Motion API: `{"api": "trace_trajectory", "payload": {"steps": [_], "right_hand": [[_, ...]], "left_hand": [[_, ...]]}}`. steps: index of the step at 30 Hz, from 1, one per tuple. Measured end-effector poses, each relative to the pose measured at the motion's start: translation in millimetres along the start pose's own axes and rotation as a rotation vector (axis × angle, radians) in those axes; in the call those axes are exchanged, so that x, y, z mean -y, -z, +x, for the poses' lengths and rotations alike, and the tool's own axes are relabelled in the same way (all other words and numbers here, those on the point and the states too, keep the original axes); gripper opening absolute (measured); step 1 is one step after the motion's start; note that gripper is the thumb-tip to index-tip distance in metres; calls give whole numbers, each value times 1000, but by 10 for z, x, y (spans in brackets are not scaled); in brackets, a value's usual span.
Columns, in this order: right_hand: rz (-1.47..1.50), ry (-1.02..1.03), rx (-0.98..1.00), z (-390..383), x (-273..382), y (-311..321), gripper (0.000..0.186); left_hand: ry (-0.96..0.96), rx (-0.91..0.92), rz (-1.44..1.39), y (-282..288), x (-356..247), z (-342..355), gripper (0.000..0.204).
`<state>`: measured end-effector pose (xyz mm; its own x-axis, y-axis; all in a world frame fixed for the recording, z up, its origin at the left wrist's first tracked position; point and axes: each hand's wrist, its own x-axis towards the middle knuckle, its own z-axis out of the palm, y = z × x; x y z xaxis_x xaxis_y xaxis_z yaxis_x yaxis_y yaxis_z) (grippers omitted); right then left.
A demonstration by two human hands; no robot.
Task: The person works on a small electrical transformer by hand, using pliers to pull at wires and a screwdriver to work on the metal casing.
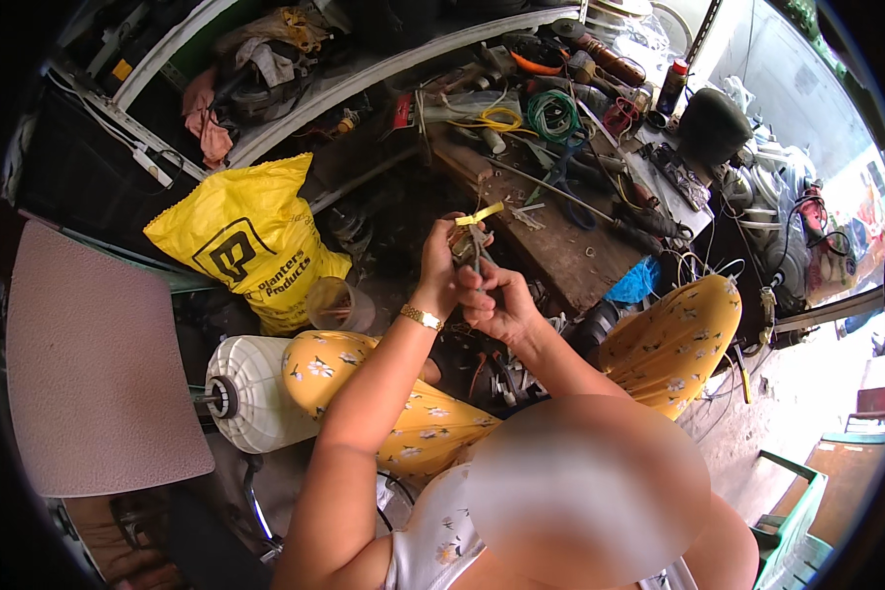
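My left hand [438, 262], with a gold watch on its wrist, is raised above my lap, its fingers closed around a small object with a yellow strip [481, 213] sticking out at the top. My right hand [502, 304] sits just below and to the right of it, fingers pinched on a slim grey metal tool [477, 254] whose upper end touches the yellow strip's area. The tool's exact kind is too small to make out. Past both hands lies a worn wooden board [550, 251] with small scraps on it.
Blue-handled scissors [561, 179], coiled green wire [552, 115] and many tools crowd the bench. To the left stand a yellow sack [250, 236], a clear plastic cup [340, 304], a white ribbed drum [257, 391] and a chair back [103, 364]. A green plastic crate [801, 506] is at lower right.
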<state>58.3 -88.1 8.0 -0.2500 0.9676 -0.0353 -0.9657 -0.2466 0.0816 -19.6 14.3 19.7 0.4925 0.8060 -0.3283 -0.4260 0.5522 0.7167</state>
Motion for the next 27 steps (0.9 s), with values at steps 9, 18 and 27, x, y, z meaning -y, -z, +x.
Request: {"api": "trace_trajectory", "payload": {"steps": [9,18,27], "right_hand": [[-830,81,-389,-254,350,-213,10],[-1267,353,-583,-121,304,-213,12],[-645,-21,-404,-547,310,-476,19]], "left_hand": [[177,54,374,147,-19,-40,26],[-103,84,527,6,-128,-85,22],[199,402,348,248,-177,-130,25]]}}
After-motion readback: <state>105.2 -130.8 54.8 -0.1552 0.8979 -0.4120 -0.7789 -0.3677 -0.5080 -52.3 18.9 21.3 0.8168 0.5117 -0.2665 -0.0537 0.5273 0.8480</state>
